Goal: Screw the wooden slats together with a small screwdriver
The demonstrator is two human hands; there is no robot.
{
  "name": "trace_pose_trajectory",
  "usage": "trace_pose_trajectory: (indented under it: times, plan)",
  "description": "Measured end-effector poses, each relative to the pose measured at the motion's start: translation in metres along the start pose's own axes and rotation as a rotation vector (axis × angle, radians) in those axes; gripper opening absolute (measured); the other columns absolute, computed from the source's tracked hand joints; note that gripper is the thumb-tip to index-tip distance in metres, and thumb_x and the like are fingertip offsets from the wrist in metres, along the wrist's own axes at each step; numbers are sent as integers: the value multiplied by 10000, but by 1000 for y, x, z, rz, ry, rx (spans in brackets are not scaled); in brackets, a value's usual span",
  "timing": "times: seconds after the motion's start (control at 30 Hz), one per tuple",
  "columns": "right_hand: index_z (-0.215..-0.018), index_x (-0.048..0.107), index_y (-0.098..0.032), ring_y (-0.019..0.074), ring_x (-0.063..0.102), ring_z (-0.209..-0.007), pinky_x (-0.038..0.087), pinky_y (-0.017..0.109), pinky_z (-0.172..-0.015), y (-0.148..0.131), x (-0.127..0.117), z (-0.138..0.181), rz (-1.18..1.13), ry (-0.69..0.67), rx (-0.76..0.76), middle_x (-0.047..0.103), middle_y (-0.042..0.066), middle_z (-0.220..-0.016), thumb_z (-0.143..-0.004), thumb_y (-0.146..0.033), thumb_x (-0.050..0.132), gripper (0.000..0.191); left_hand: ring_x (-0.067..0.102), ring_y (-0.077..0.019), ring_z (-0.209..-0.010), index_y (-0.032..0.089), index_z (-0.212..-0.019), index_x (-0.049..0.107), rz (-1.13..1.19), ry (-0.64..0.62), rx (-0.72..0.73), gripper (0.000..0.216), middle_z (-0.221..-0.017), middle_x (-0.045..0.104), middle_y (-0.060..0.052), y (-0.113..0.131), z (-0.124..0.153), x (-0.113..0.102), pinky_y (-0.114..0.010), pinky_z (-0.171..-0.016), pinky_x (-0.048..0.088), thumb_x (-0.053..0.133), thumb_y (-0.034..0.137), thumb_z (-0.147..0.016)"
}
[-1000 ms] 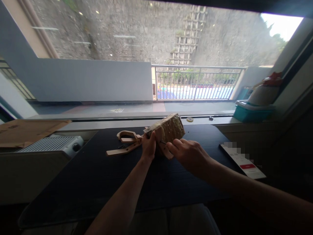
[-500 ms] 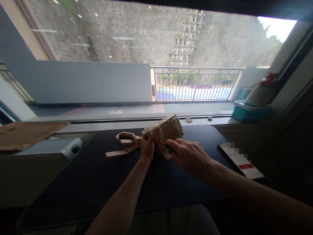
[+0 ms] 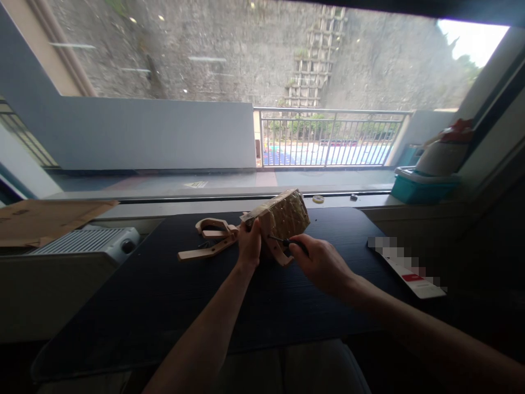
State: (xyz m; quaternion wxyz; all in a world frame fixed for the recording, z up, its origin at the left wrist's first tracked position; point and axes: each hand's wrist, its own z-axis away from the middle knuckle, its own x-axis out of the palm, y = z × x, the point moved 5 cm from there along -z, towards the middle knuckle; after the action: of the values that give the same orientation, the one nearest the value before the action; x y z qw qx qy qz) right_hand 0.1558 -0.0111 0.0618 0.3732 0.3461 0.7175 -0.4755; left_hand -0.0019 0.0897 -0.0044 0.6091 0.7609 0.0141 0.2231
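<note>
A tan woven bag (image 3: 283,215) stands tilted on the dark table (image 3: 164,295). My left hand (image 3: 249,244) is closed on the bag's near left end and steadies it. My right hand (image 3: 320,262) is closed on a thin dark tool (image 3: 287,241), a small screwdriver by its look, whose tip touches the bag's side near a tan strap tab. A loose tan leather strap (image 3: 209,238) lies on the table just left of the bag.
A white card with a red patch (image 3: 408,271) lies at the table's right edge. A white heater (image 3: 90,241) and cardboard (image 3: 45,219) sit at the left. A teal box (image 3: 424,186) stands on the sill at right, with a small round thing (image 3: 318,199) near it.
My right hand has drawn back a little to the right, so more of the dark tool shows. The bag and my left hand have hardly moved.
</note>
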Motion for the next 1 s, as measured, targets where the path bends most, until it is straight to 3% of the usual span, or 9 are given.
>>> trace_pose_trajectory:
  times: [0.07, 0.17, 0.27, 0.37, 0.47, 0.63, 0.7, 0.87, 1.0]
  plan:
    - [-1071, 593, -194, 174, 636, -734, 357, 258, -596, -4, -4, -2, 34, -19, -20, 690, 33, -812, -929, -325, 389, 281, 598, -143, -716, 167, -912, 631, 2, -6, 0, 349, -763, 642, 5, 0, -1, 0, -247, -660, 463, 648, 416, -667]
    - [-1088, 574, -210, 189, 632, -724, 314, 264, -547, -18, -15, -3, 211, -25, -167, 680, 29, -846, -898, -309, 455, 245, 603, -147, -717, 162, -904, 635, 4, -4, -1, 349, -746, 643, 6, 0, -1, -1, -251, -670, 469, 673, 395, -646]
    - [-1067, 572, -195, 171, 609, -692, 284, 262, -517, -31, -21, -2, 419, -18, -358, 647, 37, -853, -876, -163, 463, 222, 609, -154, -733, 164, -904, 639, 0, 11, -8, 339, -747, 645, 1, 2, -1, -1, -257, -683, 473, 686, 371, -639]
    - [-986, 582, -168, 155, 587, -671, 285, 260, -511, -36, -19, -1, 515, -22, -445, 624, 46, -822, -872, -75, 425, 215, 612, -155, -732, 176, -910, 643, -3, 17, -16, 324, -764, 651, 1, 3, 1, 1, -266, -688, 479, 681, 366, -651]
    - [-1027, 578, -163, 164, 604, -695, 316, 262, -537, -28, -11, -1, 426, -18, -374, 649, 50, -834, -911, -150, 414, 201, 617, -158, -747, 185, -924, 641, 3, 18, -19, 325, -787, 655, 0, 4, 3, 3, -271, -696, 484, 672, 374, -663]
    - [-1121, 566, -181, 174, 642, -738, 372, 258, -604, 2, -1, 1, 77, 24, -44, 696, 41, -834, -943, -333, 387, 295, 621, -164, -789, 181, -939, 639, 8, 4, -10, 337, -816, 661, -9, 3, 3, 3, -269, -722, 483, 678, 368, -661]
    - [-1112, 575, -188, 177, 643, -752, 375, 258, -610, 5, -2, 0, 30, 4, -28, 695, 39, -831, -941, -345, 383, 301, 619, -161, -789, 184, -952, 641, 3, -2, -8, 344, -819, 662, -6, 1, 1, 2, -268, -729, 480, 670, 380, -670]
    - [-1125, 563, -212, 177, 618, -729, 330, 258, -556, -16, -19, -4, 277, 0, -274, 665, 35, -904, -888, -259, 477, 256, 617, -161, -773, 175, -959, 641, -5, -11, -7, 371, -799, 659, -5, 0, 0, -1, -270, -719, 478, 687, 379, -653]
    - [-1005, 596, -167, 160, 572, -684, 296, 262, -525, -34, -23, -2, 535, -10, -480, 616, 51, -839, -878, -91, 416, 233, 619, -163, -771, 170, -944, 645, -6, -7, -6, 359, -786, 657, -5, 2, 1, 1, -267, -709, 480, 685, 376, -653]
